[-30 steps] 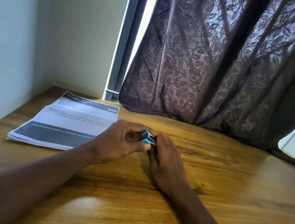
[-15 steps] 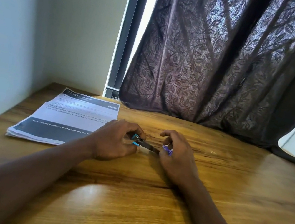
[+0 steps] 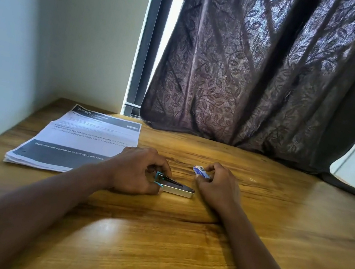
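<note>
The left hand [image 3: 137,170] rests on the desk [image 3: 153,247], its fingers curled round the teal end of a small silver stapler [image 3: 177,189] that lies flat with its top arm lifted. Just beside it, the right hand [image 3: 219,186] pinches a small blue-and-white box [image 3: 200,172] between thumb and fingertips. A paper stack [image 3: 76,141] lies to the left.

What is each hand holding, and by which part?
The left hand grips a small silver metal stapler with teal trim by its hinged end; the right hand pinches a small blue-and-white box by one end.
</note>
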Demonstrator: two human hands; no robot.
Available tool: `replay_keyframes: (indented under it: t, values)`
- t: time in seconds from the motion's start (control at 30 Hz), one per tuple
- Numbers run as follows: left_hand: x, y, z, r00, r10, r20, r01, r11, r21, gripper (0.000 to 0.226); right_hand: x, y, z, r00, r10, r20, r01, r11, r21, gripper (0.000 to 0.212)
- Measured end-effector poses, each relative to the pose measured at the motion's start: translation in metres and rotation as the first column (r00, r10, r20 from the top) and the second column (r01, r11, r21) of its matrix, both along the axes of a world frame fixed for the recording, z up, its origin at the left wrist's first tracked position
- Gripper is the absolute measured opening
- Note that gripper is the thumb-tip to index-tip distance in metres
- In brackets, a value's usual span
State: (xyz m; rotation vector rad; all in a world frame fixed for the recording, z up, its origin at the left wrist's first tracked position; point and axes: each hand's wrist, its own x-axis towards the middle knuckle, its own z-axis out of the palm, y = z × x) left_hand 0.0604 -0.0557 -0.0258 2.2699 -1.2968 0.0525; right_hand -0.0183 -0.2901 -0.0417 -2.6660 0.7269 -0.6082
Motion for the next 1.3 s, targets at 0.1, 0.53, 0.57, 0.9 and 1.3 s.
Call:
replay_keyframes:
  t: [0.1,0.53,0.57,0.9,1.3]
  values:
    - [-0.002,0.001,0.001,1.000,-0.011,0.023,0.009,0.998,0.058,0.057,0.008,0.000,-0.002,1.000,0.004,0.009,-0.003,0.999,-0.046,0.038]
    - [0.065,0.068,0.004,0.537,0.791,0.292,-0.828,0.561,0.005,0.070,0.057,0.092,0.033,0.925,0.369,0.090,-0.373,0.928,0.024,0.035]
    - [0.068,0.072,0.000,0.524,0.805,0.280,-0.843,0.537,0.034,0.072,0.067,0.101,0.037,0.929,0.360,0.080,-0.367,0.924,0.106,0.035]
    - [0.073,0.081,-0.018,0.580,0.807,0.108,-0.808,0.553,0.203,0.079,0.127,0.151,0.039,0.970,0.200,-0.139,-0.169,0.964,0.204,0.058]
    - [0.068,0.081,-0.015,0.606,0.792,0.076,-0.789,0.586,0.185,0.076,0.130,0.158,0.039,0.988,0.118,-0.105,-0.088,0.963,0.255,0.067]
